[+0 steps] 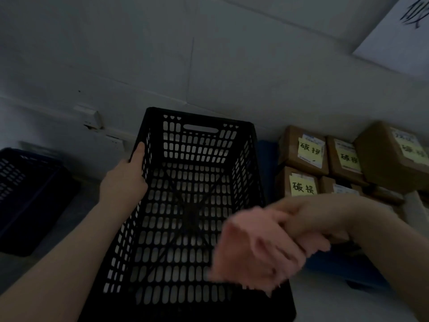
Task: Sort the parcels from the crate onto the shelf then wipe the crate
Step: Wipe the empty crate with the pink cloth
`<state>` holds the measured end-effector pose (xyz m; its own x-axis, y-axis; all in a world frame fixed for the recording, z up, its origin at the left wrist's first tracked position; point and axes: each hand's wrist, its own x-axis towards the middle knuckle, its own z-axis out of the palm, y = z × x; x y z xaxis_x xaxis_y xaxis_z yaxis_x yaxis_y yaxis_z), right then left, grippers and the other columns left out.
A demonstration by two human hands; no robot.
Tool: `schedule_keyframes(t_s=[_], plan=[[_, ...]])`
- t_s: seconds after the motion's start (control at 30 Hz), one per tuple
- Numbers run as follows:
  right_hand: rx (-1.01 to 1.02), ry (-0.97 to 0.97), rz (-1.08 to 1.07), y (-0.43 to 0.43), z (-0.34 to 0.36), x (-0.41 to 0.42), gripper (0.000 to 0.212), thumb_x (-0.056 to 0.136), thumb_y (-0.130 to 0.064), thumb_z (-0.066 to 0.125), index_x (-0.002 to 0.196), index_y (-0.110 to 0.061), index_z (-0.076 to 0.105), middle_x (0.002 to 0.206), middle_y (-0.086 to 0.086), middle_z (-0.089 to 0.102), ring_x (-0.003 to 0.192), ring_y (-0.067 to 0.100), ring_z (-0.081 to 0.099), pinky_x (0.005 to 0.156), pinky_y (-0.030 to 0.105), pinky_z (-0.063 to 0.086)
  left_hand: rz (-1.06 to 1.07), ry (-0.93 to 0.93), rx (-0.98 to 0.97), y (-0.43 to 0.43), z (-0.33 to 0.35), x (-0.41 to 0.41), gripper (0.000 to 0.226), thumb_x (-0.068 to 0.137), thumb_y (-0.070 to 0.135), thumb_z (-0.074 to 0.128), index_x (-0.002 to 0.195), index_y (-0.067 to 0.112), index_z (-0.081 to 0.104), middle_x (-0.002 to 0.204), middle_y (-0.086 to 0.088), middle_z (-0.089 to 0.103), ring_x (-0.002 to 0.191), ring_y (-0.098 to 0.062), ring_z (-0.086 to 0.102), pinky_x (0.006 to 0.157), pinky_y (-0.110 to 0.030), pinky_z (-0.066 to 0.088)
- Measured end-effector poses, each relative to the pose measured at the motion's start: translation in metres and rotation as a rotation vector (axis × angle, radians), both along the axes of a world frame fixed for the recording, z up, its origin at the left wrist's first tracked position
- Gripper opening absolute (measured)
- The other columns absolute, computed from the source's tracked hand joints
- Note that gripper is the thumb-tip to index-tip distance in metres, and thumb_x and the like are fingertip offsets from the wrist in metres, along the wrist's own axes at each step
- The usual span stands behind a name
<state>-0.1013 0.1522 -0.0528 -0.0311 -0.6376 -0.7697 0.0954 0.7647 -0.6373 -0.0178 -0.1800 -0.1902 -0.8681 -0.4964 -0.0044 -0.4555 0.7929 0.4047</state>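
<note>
While the left hand (125,180) holds the left rim of the black crate (199,145), its grip is clamped on that edge: the thumb lies along the top of the rim and the fingers are hidden on the outer side of the wall. The crate sits in the middle of the view, its open top facing the camera. Its slotted walls and cross-ribbed floor are plain to see, and a handle slot is cut in the far wall.

Over the crate's near right corner, the right hand (313,219) has its fingers curled round a pink cloth (253,249), so its grip is closed on the cloth. Hand and cloth are both blurred, and I cannot tell whether the cloth touches the crate.

To the right of the crate, brown parcels (301,152) are stacked in two rows, several bearing yellow notes (310,148) with black handwriting. A blue surface (348,268) lies below them, beside the crate's right wall. To the left of the crate, well apart from it, stands a second dark crate (30,194). Behind the crate rises a pale wall (162,54), with a white sheet (399,43) bearing black strokes fixed high on the right.
</note>
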Motion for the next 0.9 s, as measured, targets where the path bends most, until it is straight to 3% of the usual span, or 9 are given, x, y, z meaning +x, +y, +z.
schedule_keyframes(t_s=[0.1,0.2,0.27,0.4,0.5,0.63,0.77,0.83,0.9], plan=[[-0.086,0.010,-0.477,-0.015,-0.019,-0.008,0.034,0.088,-0.005,0.057,0.121,-0.013,0.061,0.112,0.013,0.069,0.101,0.027,0.067,0.084,0.037,0.056,0.014,0.032,0.003,0.002,0.002,0.000,0.073,0.092,0.015,0.047,0.153,0.028,0.011,0.112,-0.023,0.055,0.090,-0.040,0.056,0.068,-0.040,0.042],[-0.138,0.028,-0.833,-0.022,-0.051,-0.003,0.034,0.086,-0.002,0.057,0.119,-0.012,0.063,0.106,0.013,0.072,0.097,0.027,0.070,0.075,0.039,0.058,0.032,0.075,0.024,0.000,0.000,0.001,0.067,0.094,0.022,0.044,0.153,0.030,0.013,0.112,-0.020,0.059,0.090,-0.037,0.057,0.067,-0.036,0.039],[-0.199,0.013,-0.924,-0.032,-0.065,0.002,0.037,0.088,0.001,0.054,0.118,-0.019,0.063,0.108,0.011,0.071,0.099,0.025,0.069,0.075,0.037,0.057,-0.013,0.047,0.123,-0.006,-0.003,-0.001,0.069,0.094,0.026,0.043,0.152,0.037,0.007,0.119,-0.013,0.060,0.096,-0.032,0.058,0.073,-0.035,0.043],[-0.155,0.077,-1.063,-0.054,-0.080,0.009,0.041,0.091,0.005,0.049,0.123,-0.018,0.060,0.110,0.014,0.069,0.102,0.029,0.065,0.080,0.040,0.054,-0.014,-0.045,0.634,-0.024,0.009,-0.005,0.078,0.092,0.024,0.051,0.150,0.045,0.003,0.146,-0.003,0.043,0.116,-0.020,0.051,0.098,-0.031,0.040],[-0.102,0.075,-1.178,-0.068,-0.085,0.006,0.039,0.093,0.005,0.044,0.123,-0.014,0.058,0.114,0.015,0.064,0.102,0.029,0.061,0.083,0.043,0.052,-0.034,-0.021,0.478,-0.016,0.010,0.015,0.078,0.091,0.018,0.048,0.151,0.041,0.003,0.147,-0.010,0.040,0.123,-0.027,0.048,0.103,-0.035,0.039],[-0.020,0.413,-0.894,-0.070,-0.091,0.010,0.037,0.094,-0.005,0.044,0.127,-0.017,0.054,0.113,0.009,0.063,0.103,0.025,0.060,0.095,0.046,0.049,-0.038,0.038,0.289,0.013,-0.001,0.053,0.084,0.090,0.015,0.046,0.150,0.044,-0.005,0.115,-0.011,0.049,0.087,-0.022,0.052,0.076,-0.038,0.047],[0.071,0.895,-0.263,-0.063,-0.098,0.024,0.038,0.097,-0.023,0.041,0.135,-0.026,0.046,0.115,0.001,0.061,0.099,0.017,0.058,0.073,0.021,0.044,-0.013,0.048,0.280,0.016,0.000,0.057,0.085,0.089,0.013,0.048,0.150,0.043,-0.004,0.103,-0.007,0.050,0.083,-0.022,0.053,0.075,-0.040,0.049],[0.144,0.961,0.018,-0.058,-0.106,0.035,0.037,0.096,-0.026,0.041,0.132,-0.029,0.047,0.122,-0.001,0.059,0.101,0.017,0.058,0.066,0.018,0.039,-0.013,0.026,0.275,0.016,0.000,0.055,0.087,0.089,0.016,0.050,0.150,0.044,-0.005,0.103,-0.008,0.052,0.084,-0.024,0.054,0.077,-0.042,0.050],[0.172,0.886,0.234,-0.056,-0.117,0.055,0.034,0.093,-0.028,0.043,0.125,-0.027,0.052,0.122,-0.001,0.060,0.103,0.019,0.058,0.074,0.021,0.042,-0.011,0.024,0.262,0.016,0.001,0.055,0.086,0.089,0.019,0.050,0.149,0.044,-0.005,0.107,-0.009,0.052,0.087,-0.025,0.053,0.078,-0.042,0.049]])
